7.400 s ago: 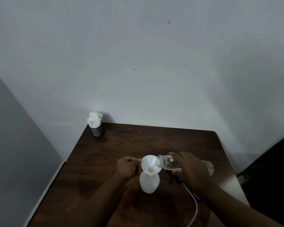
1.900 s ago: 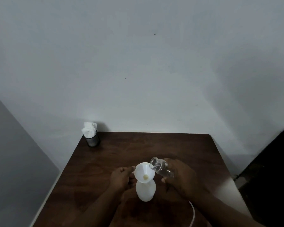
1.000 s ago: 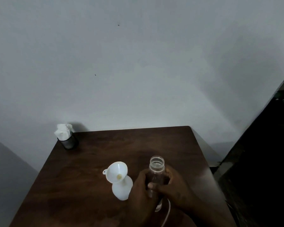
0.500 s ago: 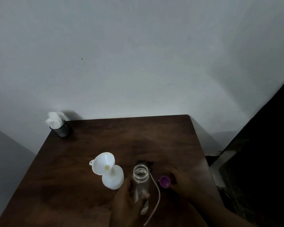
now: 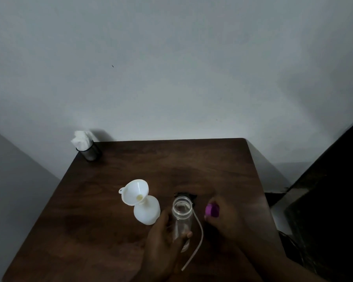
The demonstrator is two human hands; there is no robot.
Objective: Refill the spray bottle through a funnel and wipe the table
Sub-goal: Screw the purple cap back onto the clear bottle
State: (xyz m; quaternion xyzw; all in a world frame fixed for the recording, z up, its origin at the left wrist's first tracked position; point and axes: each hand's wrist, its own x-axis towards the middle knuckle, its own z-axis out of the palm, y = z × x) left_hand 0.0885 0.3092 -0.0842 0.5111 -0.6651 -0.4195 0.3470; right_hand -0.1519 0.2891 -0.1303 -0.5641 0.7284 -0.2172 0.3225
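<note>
A white spray bottle (image 5: pixel 147 212) stands without its head on the dark wooden table (image 5: pixel 114 231), with a white funnel (image 5: pixel 135 191) tilted in its neck. To its right my left hand (image 5: pixel 163 241) grips a clear uncapped plastic bottle (image 5: pixel 181 214) that stands upright. My right hand (image 5: pixel 224 218) holds a purple cap (image 5: pixel 212 209) just above the table, to the right of the clear bottle. The black spray head (image 5: pixel 184 195) lies behind the clear bottle, and its pale dip tube (image 5: pixel 199 237) trails toward me.
A dark cup stuffed with white tissues (image 5: pixel 86 147) sits at the table's far left corner against the white wall. The table's right edge drops to a dark floor area (image 5: pixel 324 210).
The clear bottle went from pouring into the funnel to standing upright; my left hand left the funnel and took the bottle. My right hand let go and picked up the purple cap.
</note>
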